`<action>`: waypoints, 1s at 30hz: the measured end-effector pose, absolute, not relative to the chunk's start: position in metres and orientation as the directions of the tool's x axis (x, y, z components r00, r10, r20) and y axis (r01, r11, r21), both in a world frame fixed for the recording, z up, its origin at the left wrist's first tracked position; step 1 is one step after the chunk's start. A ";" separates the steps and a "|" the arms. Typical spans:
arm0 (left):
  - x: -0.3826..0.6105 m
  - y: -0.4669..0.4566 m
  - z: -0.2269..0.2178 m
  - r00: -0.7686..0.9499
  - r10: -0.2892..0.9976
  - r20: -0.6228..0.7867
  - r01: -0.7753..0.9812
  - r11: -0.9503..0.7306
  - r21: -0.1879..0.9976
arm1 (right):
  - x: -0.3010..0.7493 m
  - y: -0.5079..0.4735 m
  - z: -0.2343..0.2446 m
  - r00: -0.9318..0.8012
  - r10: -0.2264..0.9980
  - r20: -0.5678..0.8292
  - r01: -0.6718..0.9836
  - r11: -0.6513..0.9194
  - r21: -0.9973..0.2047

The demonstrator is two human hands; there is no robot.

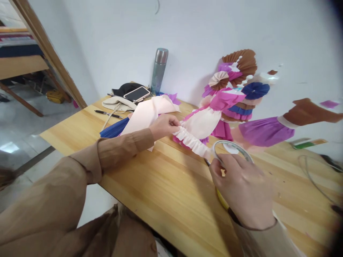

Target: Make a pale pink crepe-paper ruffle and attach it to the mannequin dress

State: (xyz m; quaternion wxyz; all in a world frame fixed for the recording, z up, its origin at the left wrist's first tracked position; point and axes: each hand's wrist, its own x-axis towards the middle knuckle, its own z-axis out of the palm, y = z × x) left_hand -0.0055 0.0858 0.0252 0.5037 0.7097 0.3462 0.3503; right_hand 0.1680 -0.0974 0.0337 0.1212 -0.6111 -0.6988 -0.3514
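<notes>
My left hand (164, 125) pinches one end of a gathered cream paper ruffle (190, 141) that stretches across the wooden table (166, 185). My right hand (242, 187) grips the ruffle's other end together with a roll of tape (232, 147) and a yellow-handled tool whose tip is hidden under the fingers. Just behind the ruffle lies a paper doll dress (206, 119) in cream and pink. Both hands are closed.
More crepe-paper figures (264, 130) with brown, purple and blue fans lean on the white wall. At the table's far left lie pink and blue paper sheets (139, 116), a phone (136, 93) on a bag, a pen (107, 113) and a steel bottle (159, 70). A wire (312, 175) lies right.
</notes>
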 end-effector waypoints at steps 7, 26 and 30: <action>0.001 0.093 0.020 0.510 0.835 0.209 0.164 -0.333 0.929 | 0.166 -0.093 0.018 -0.193 0.746 0.637 0.936 -0.055 0.348; 0.010 0.095 0.017 0.518 0.830 0.208 0.275 -0.392 0.878 | 0.180 -0.087 0.007 -0.143 0.713 0.687 0.946 -0.106 0.307; 0.012 0.097 0.016 0.522 0.823 0.224 0.256 -0.402 0.879 | 0.185 -0.080 0.010 -0.159 0.688 0.708 0.944 -0.103 0.312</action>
